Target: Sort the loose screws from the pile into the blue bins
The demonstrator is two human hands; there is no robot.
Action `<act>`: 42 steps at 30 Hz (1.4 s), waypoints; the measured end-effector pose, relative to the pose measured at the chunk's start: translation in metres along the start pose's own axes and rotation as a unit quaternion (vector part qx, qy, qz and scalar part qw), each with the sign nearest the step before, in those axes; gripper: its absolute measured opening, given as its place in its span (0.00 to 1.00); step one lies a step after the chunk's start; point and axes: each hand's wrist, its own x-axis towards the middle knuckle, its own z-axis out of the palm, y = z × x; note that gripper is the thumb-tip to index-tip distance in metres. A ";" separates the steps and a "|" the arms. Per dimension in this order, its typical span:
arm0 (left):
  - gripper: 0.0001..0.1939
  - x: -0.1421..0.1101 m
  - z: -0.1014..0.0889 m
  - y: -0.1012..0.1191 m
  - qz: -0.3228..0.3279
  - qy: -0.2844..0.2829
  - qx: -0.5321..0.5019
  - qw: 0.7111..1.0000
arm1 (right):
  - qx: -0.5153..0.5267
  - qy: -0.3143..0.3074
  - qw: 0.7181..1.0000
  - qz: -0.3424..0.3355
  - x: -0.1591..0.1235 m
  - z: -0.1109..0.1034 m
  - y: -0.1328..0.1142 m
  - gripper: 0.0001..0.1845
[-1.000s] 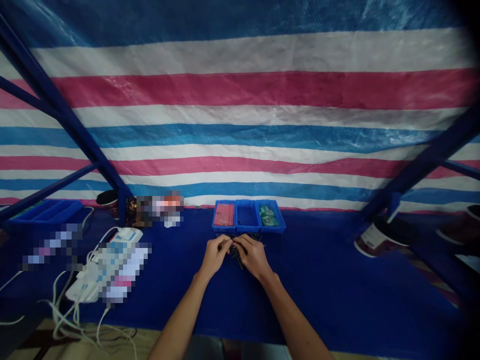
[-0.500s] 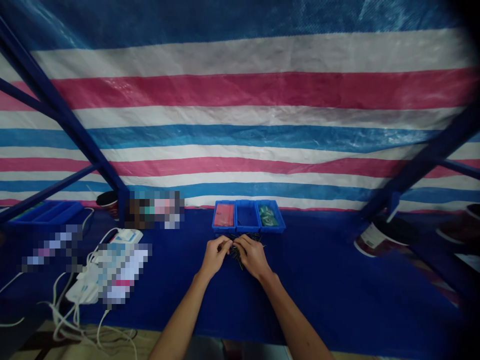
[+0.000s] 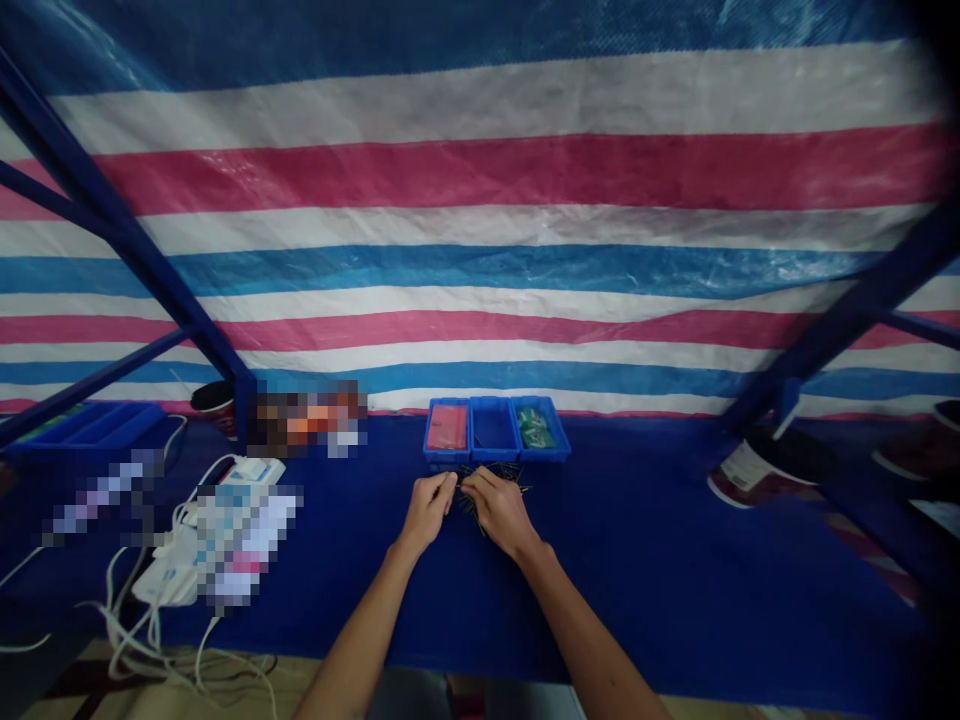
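My left hand [image 3: 428, 508] is closed, its thumb and fingers pressed together just in front of the blue trays. A short gap away, my right hand [image 3: 501, 508] is pinched too, with its fingertips pointing at the left one. A tiny, thin piece seems to lie between the fingertips, too small to name. Under and around my right hand lies a loose pile of thin, dark, stick-like pieces [image 3: 471, 508], partly hidden by the hand. Behind it stand a tray with pink-red flat packets [image 3: 448, 427], a nearly bare blue tray [image 3: 495, 430] and a tray of small clear-green packets [image 3: 535, 427].
At the left a white power strip [image 3: 169, 565] with tangled cables lies on the blue table [image 3: 637, 600]. Tubs stand left [image 3: 215, 402] and right [image 3: 750, 470]. Blue frame bars slope up on both sides. A striped tarp [image 3: 480, 180] hangs behind.
My hands have drawn slightly apart at the fingertips, and the left fingers have straightened and pressed together. The pile and trays stay where they were.
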 end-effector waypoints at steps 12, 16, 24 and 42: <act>0.22 0.000 0.000 0.008 0.011 -0.025 -0.009 1.000 | 0.037 0.079 0.996 0.002 -0.003 0.005 0.006 0.12; 0.22 0.000 0.000 0.006 0.021 -0.025 -0.004 0.999 | 0.045 0.060 0.997 0.005 -0.003 0.003 0.005 0.13; 0.20 0.001 0.000 0.003 0.038 -0.019 0.013 0.999 | 0.016 0.010 1.000 0.022 -0.001 0.000 0.001 0.11; 0.19 0.001 -0.001 0.007 0.048 -0.020 0.005 0.999 | 0.068 -0.022 0.994 0.078 0.002 0.008 -0.002 0.22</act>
